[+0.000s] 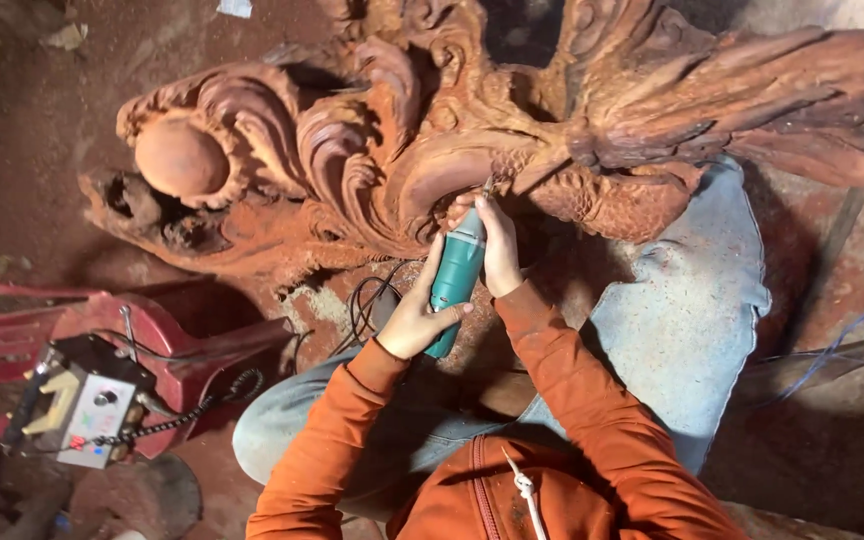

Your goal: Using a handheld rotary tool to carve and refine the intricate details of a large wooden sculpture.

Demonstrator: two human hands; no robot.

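Hands both on teal rotary tool (457, 272): left hand (414, 318) fingers wrapped round its rear, right hand (497, 245) fingers pinching near the tip, bit against reddish wood carving (432, 140). Scrolls, ball and feathers look fully shaped; judged detail finishing remains. Control box (87, 412) sits left.

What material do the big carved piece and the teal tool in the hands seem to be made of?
Carved piece: probably wood, raw and matte, reddish-brown, dusty, with grain-like grooves. Teal tool: likely smooth plastic casing with a slight sheen; left hand and right hand grip it.
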